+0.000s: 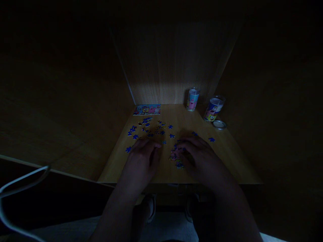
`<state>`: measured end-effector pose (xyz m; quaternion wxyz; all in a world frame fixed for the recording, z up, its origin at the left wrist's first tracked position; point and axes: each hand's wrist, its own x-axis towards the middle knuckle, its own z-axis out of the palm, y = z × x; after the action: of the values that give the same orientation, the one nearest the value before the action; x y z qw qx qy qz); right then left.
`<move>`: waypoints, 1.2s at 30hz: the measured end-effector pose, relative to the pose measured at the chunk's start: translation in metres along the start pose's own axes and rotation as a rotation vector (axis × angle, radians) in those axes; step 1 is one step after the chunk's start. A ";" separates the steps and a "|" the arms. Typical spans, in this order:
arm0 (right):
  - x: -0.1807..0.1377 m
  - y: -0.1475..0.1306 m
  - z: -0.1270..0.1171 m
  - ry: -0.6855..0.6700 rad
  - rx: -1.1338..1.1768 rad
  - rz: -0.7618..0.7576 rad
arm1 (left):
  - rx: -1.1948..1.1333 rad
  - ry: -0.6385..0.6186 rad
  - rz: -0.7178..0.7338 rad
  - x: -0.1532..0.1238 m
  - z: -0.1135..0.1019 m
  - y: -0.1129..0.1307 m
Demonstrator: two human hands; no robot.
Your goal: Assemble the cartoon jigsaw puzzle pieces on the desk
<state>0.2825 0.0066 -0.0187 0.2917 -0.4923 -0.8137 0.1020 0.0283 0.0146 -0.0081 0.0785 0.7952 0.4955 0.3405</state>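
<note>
My left hand (144,155) rests low over the near part of the wooden desk, palm down. Its fingers are loosely bent and apart from the thumb, with no piece visible in them. My right hand (199,154) is curled over the left side of its own reach, fingertips at a small cluster of joined jigsaw puzzle pieces (174,155) with pink and coloured print. The fingers seem pinched on a piece there, partly hidden in the dark. Loose jigsaw pieces (147,124), mostly blue side up, lie scattered beyond and beside my left hand.
A printed picture card (147,109) lies at the back left of the desk (174,114). Two cartoon-printed cans, a slim one (192,100) and another (214,109), stand at the back right beside a round lid (219,125). Wooden panels enclose the sides and back. The light is dim.
</note>
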 end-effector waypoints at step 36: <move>0.000 0.005 0.001 -0.023 -0.009 -0.015 | -0.213 -0.237 0.082 0.002 -0.003 0.010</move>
<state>0.2857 0.0092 -0.0222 0.2810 -0.4860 -0.8212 0.1020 0.0343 0.0107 0.0001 0.2065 0.8364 0.4112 0.2978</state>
